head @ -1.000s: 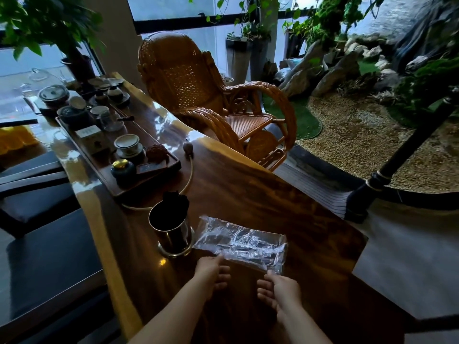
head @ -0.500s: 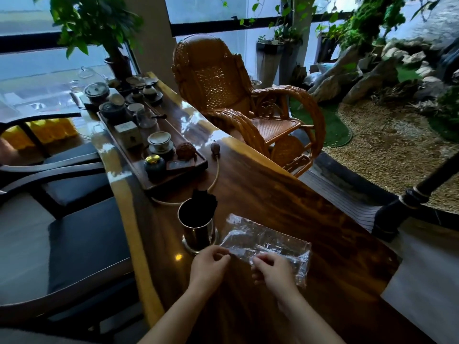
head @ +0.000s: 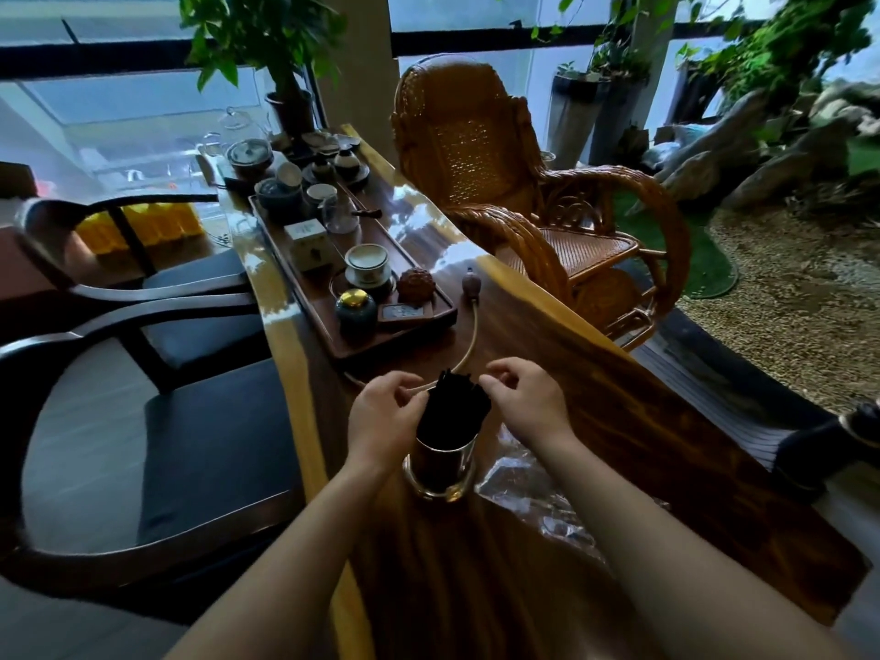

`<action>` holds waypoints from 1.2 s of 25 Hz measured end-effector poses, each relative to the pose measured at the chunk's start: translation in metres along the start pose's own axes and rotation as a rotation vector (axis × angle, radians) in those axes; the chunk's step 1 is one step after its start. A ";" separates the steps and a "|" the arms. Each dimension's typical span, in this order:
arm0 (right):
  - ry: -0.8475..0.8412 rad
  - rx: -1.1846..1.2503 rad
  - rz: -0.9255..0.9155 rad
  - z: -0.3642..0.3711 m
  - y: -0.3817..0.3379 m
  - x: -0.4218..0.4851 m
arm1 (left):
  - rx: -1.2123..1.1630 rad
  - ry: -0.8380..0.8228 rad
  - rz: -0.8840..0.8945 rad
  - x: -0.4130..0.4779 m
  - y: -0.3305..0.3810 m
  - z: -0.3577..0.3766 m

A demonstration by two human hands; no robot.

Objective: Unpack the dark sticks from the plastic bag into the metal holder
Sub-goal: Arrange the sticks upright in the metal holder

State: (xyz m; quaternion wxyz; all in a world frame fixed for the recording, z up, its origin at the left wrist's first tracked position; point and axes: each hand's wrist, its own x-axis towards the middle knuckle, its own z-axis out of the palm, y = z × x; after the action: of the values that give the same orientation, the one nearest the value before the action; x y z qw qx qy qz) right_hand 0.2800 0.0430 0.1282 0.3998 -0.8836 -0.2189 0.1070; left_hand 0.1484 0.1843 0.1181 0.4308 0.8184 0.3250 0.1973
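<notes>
A bundle of dark sticks (head: 455,412) stands upright in the shiny metal holder (head: 440,469) on the wooden table (head: 643,421). My left hand (head: 381,416) is at the bundle's left side, its curled fingertips pinched against the sticks. On the other side, my right hand (head: 528,402) has its bent fingers touching the sticks' upper right edge. The crumpled clear plastic bag (head: 533,493) lies flat on the table just right of the holder, partly under my right forearm. I cannot tell whether any sticks remain in it.
A long wooden tea tray (head: 390,345) with cups, jars and a small box lies just beyond the holder. A thin hose with a bulb (head: 471,283) curves behind the sticks. A wicker rocking chair (head: 476,150) stands right of the table, dark chairs (head: 190,445) on the left.
Both hands left the plastic bag and rose to the top of the holder. More sticks now stand in the holder. The bag lies flat beside it and the view has moved closer.
</notes>
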 end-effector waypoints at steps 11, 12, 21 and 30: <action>-0.149 -0.141 -0.092 0.020 -0.001 0.028 | 0.183 -0.254 0.067 0.065 0.006 0.026; -0.135 -0.124 -0.104 0.019 0.000 0.027 | 0.167 -0.243 0.070 0.064 0.006 0.027; -0.035 -0.046 -0.145 0.012 0.000 0.026 | 0.012 -0.046 0.130 0.049 0.002 0.021; 0.000 0.117 -0.348 -0.023 -0.046 0.021 | -0.158 -0.012 0.325 0.044 0.040 0.009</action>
State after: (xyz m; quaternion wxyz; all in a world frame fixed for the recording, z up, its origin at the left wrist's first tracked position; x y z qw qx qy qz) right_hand 0.2928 0.0642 0.1774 0.4631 -0.8076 -0.3618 0.0485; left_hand 0.1995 0.1935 0.1484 0.4583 0.8249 0.1691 0.2843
